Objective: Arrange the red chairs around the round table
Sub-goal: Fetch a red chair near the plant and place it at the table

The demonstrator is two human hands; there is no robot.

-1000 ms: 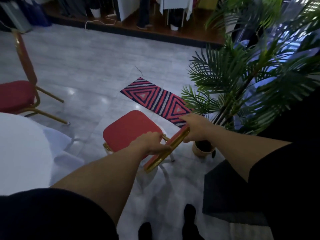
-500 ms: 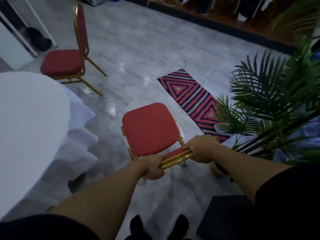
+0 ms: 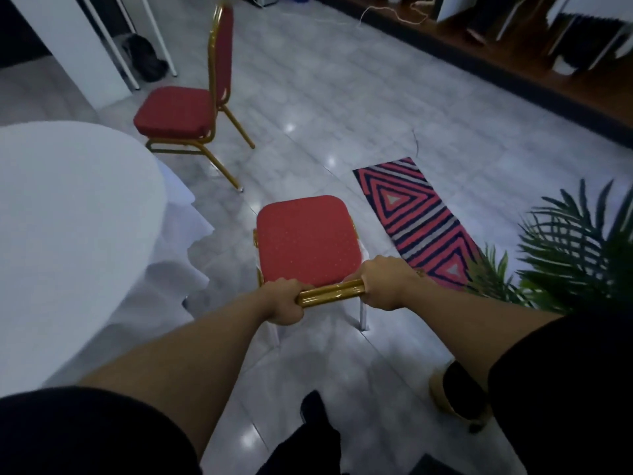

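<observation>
A red chair [image 3: 306,238] with a gold frame stands in front of me, seen from above, its seat pointing away. My left hand [image 3: 282,301] and my right hand [image 3: 387,284] both grip the gold top rail of its backrest, one at each end. The round table [image 3: 68,214] under a white cloth fills the left side, a short gap from the held chair. A second red chair [image 3: 180,111] stands beyond the table's far edge, its seat turned to the left.
A striped red, black and grey rug [image 3: 416,221] lies right of the held chair. A potted palm [image 3: 579,255] crowds the right side, its pot [image 3: 455,395] by my right arm. A raised wooden platform [image 3: 513,66] runs along the back. Grey tiled floor lies ahead.
The view has swung left and the held chair has turned and moved toward the table. The second chair and more of the table have come into view. Both hands kept their grip.
</observation>
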